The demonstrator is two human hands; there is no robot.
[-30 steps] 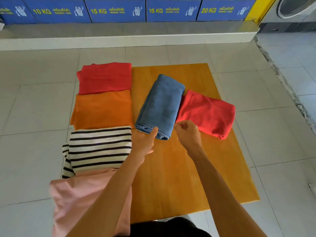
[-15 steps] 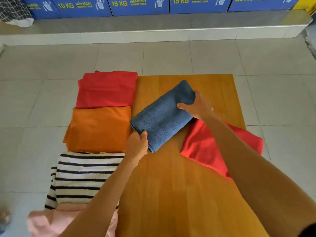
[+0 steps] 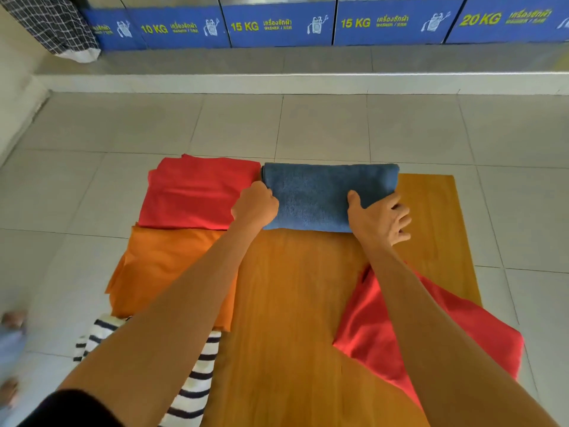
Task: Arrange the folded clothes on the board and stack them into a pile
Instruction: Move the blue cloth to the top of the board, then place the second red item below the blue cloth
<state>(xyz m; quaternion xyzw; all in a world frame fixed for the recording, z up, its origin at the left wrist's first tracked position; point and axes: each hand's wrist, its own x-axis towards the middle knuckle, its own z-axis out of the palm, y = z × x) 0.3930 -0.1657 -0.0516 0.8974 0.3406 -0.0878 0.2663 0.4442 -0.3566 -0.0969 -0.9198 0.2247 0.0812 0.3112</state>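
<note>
A folded blue cloth (image 3: 323,192) lies crosswise at the far edge of the orange wooden board (image 3: 292,303). My left hand (image 3: 255,204) grips its left end and my right hand (image 3: 380,217) grips its right end. A folded red garment (image 3: 400,334) rests on the board's near right, partly under my right forearm. Left of the board, on the tiles, lie a red folded cloth (image 3: 197,192), an orange one (image 3: 166,266) and a black-and-white striped one (image 3: 197,380), partly hidden by my left arm.
Grey floor tiles surround the board. A raised white step (image 3: 277,83) with blue washer panels (image 3: 277,24) runs along the back. A checked bag (image 3: 55,26) stands at the far left. Someone's feet (image 3: 10,349) show at the left edge.
Both hands took hold of the blue cloth, turned it from lengthwise to crosswise and carried it to the board's far edge. The view tilted and moved closer.
</note>
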